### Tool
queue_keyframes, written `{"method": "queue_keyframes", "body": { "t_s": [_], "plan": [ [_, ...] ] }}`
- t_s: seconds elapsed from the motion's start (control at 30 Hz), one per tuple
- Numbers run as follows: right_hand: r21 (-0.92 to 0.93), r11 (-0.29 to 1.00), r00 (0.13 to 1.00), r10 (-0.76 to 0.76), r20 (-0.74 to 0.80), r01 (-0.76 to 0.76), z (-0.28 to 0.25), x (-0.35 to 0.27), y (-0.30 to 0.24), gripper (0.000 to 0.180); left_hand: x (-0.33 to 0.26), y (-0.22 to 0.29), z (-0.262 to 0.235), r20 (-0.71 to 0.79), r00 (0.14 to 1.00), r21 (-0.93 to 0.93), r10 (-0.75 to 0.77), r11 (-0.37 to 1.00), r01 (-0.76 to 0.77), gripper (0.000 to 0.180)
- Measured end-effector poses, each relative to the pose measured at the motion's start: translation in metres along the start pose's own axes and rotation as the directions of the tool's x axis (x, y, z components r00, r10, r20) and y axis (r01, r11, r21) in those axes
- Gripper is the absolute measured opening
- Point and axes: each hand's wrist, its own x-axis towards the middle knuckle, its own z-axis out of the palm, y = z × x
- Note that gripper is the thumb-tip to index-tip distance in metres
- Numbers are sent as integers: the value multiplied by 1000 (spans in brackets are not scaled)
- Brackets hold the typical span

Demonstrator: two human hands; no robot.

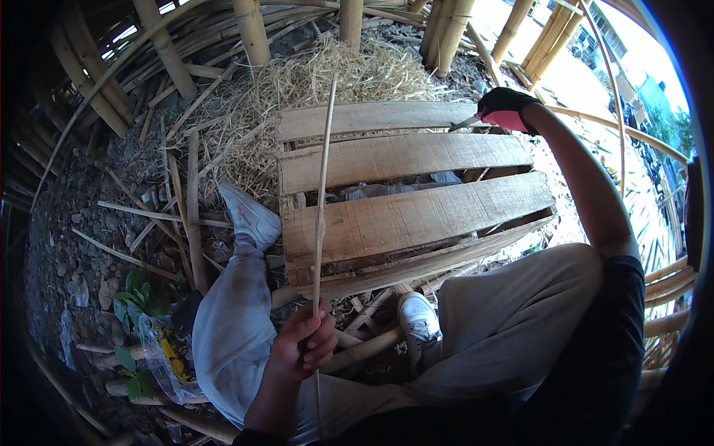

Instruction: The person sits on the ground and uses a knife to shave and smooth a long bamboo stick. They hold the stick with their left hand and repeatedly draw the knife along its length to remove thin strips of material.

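Strip (320,223) in left hand (301,342), blade (465,123) in right hand (509,110); the two well apart

Obs., head camera, viewed remotely. Dial laid on the view, 12 at the top edge.

Key relation, in my judgement: strip to blade. I read the strip's long axis as close to 12–6, its upper tip leaning slightly past 12. It crosses in front of the crate (420,215) near that box's 9 o'clock end, with the tip against the straw (275,97) in view. From the strip's middle, the blade lies toward 2 o'clock, clear of it. The blade's own axis runs roughly 3–9, point toward 9, dipping a little to 8. So the two axes stand nearly crosswise. Nearer hand to the strip: left, which has it; right is far off.

Left: fingers curled closed around the strip's lower part, a short tail emerging below the fist toward 6. Forearm rises from the lower edge, heading about 1.

Right: gloved, closed around the blade's handle end, grip detail hidden by the glove. Arm reaches well out; forearm runs from the elbow toward 11, wrist turned so the hand faces 9. It hangs over the crate's far corner, at 1–2. Contact with the slats: cannot tell.
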Motion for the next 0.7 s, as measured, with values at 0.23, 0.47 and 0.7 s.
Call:
{"method": "queue_keyframes", "body": {
  "t_s": [0.23, 0.47, 0.7],
  "plan": [
    [364, 909, 979, 191, 67, -202, -26, -14, -17, 24, 1, 1, 0, 12, 1000, 23, -14, 1000, 13, 15],
    [622, 769, 983, -47, -177, 149, -51, -31, -13, 33, 3, 0, 4, -17, 999, 24, -31, 999, 32, 12],
    [592, 715, 928, -299, -223, 372, -58, -38, -25, 37, 0, 0, 9, -56, 998, 60, -19, 998, 23, 14]
  ]
}}
